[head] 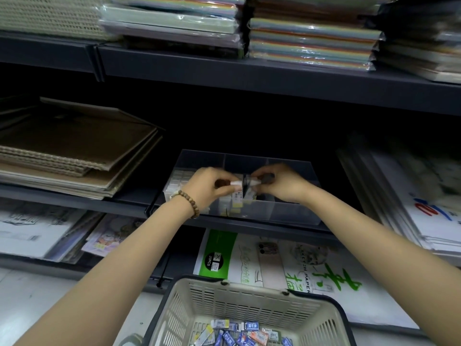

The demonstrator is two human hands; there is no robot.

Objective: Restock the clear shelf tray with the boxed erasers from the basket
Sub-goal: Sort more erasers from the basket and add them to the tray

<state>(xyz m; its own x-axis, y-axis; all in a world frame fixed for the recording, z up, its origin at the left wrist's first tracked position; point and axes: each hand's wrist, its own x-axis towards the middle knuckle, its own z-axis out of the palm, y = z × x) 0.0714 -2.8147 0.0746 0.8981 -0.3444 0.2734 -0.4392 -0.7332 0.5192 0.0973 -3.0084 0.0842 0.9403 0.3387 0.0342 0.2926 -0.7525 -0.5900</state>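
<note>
The clear shelf tray sits on the middle shelf, split into compartments. White boxed erasers fill its left compartment, and more stand in the middle one. My left hand, with a bead bracelet on the wrist, pinches a small boxed eraser over the middle compartment. My right hand pinches another boxed eraser right beside it. The beige basket stands below, with several blue and white boxed erasers loose on its bottom.
Brown sketch pads lie stacked left of the tray, paper packs to its right. Coloured paper stacks fill the shelf above. A green and white sketch paper pack lies on the lower shelf behind the basket.
</note>
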